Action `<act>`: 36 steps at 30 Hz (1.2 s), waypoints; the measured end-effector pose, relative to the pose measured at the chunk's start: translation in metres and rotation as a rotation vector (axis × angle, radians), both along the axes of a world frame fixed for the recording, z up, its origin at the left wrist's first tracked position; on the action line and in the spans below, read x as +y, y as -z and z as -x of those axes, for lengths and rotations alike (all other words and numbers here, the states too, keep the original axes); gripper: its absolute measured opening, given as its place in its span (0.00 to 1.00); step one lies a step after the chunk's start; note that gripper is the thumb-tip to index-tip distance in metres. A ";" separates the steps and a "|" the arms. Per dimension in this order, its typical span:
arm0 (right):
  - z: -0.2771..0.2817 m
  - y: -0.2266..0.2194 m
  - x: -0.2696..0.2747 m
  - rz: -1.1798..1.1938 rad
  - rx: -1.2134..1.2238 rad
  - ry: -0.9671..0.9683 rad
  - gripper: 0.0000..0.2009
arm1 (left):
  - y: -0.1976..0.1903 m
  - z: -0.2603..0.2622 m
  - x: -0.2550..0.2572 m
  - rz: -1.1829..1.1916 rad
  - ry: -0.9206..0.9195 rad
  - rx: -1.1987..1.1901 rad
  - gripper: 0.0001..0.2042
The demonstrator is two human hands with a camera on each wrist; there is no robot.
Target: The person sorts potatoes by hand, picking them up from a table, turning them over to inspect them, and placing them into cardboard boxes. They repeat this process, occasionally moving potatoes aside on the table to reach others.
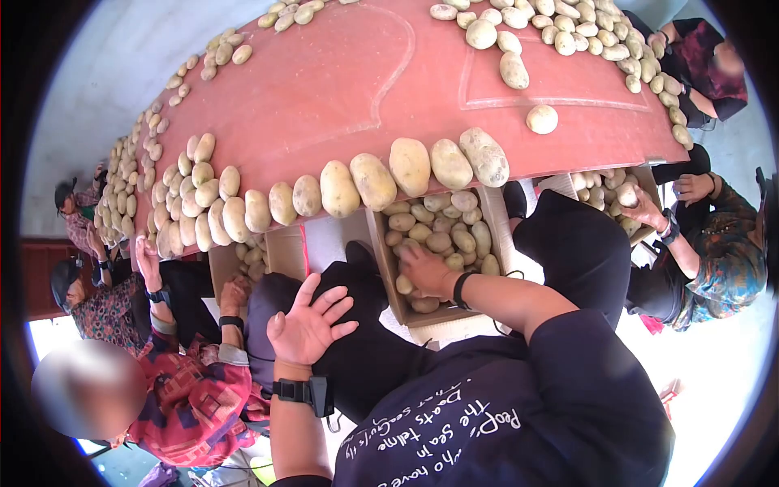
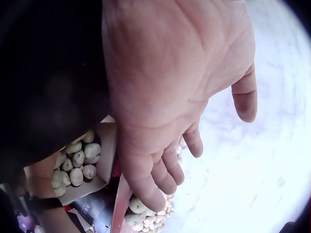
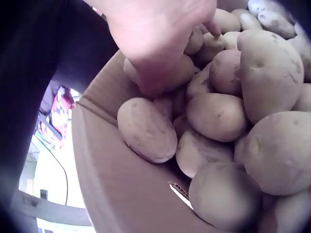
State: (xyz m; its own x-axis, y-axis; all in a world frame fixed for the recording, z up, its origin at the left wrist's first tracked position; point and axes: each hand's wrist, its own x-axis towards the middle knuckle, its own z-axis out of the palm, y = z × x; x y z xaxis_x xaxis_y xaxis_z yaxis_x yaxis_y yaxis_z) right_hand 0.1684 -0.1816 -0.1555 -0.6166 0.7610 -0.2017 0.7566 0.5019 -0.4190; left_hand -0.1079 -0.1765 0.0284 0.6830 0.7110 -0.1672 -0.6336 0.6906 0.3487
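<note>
My right hand (image 1: 432, 272) reaches down into a cardboard box (image 1: 497, 235) of potatoes beside the table edge. Its thumb and fingers curl over a potato (image 3: 179, 74) near the box wall, as the right wrist view shows; the hand covers part of that potato. Other potatoes (image 3: 216, 116) lie packed around the fingers. My left hand (image 1: 304, 329) is raised over my lap, palm up, fingers spread and loosely bent, with nothing in it. The left wrist view shows the bare palm of the left hand (image 2: 165, 73) close up.
A row of large potatoes (image 1: 373, 182) lines the near edge of the red table (image 1: 324, 89). More potato piles (image 1: 584, 28) lie along its far side. Several people sit round the table, one with a hand (image 1: 645, 207) over another box at right. A neighbour's sleeve (image 1: 195, 398) is close at left.
</note>
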 end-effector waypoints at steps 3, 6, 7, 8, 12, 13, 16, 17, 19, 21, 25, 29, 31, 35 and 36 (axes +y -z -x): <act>-0.023 -0.002 0.007 -0.103 0.022 0.270 0.27 | 0.000 0.000 -0.002 -0.010 -0.005 -0.017 0.39; -0.068 -0.012 0.026 -0.229 0.076 0.565 0.27 | 0.000 0.002 -0.003 -0.018 -0.012 -0.025 0.39; -0.080 -0.013 0.031 -0.257 0.077 0.619 0.26 | 0.000 0.002 -0.004 -0.022 -0.011 -0.027 0.39; -0.091 -0.014 0.035 -0.287 0.078 0.675 0.24 | -0.001 0.002 -0.004 -0.029 -0.011 -0.028 0.39; -0.088 -0.034 0.038 -0.446 0.029 0.564 0.21 | 0.000 0.001 -0.005 -0.039 -0.013 -0.034 0.40; -0.082 -0.026 0.038 -0.362 0.030 0.460 0.21 | 0.000 0.001 -0.005 -0.038 -0.015 -0.030 0.40; -0.052 0.007 0.035 -0.139 0.019 0.176 0.21 | -0.001 0.001 -0.005 -0.032 -0.014 -0.027 0.41; -0.040 0.012 0.033 -0.085 0.004 0.097 0.21 | -0.001 0.001 -0.005 -0.028 -0.012 -0.026 0.41; -0.021 0.026 0.026 -0.023 -0.047 0.049 0.20 | -0.001 0.002 -0.005 -0.015 -0.017 -0.020 0.41; -0.006 0.042 0.021 -0.012 -0.120 0.113 0.20 | 0.000 0.002 -0.005 -0.005 -0.021 -0.014 0.41; 0.003 0.034 0.030 0.107 -0.257 -0.018 0.18 | 0.000 0.004 -0.004 0.002 -0.019 -0.016 0.41; -0.001 0.039 0.031 0.127 -0.194 0.005 0.16 | 0.001 0.003 -0.002 0.000 -0.015 -0.025 0.41; -0.001 0.041 0.028 0.101 -0.169 0.020 0.15 | -0.002 0.001 -0.002 0.002 -0.011 -0.019 0.41; 0.008 0.046 0.020 0.096 -0.225 0.051 0.14 | -0.001 0.002 -0.002 -0.001 -0.007 -0.027 0.41; 0.012 0.047 0.021 0.140 -0.221 0.082 0.13 | -0.001 0.001 -0.003 0.002 -0.011 -0.023 0.41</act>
State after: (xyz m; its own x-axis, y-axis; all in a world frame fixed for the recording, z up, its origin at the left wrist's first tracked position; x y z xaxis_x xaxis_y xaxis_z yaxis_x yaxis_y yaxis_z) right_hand 0.1566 -0.1604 -0.2025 -0.4833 0.7622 -0.4307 0.8732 0.3839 -0.3004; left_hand -0.1094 -0.1792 0.0294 0.6786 0.7183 -0.1533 -0.6490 0.6842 0.3328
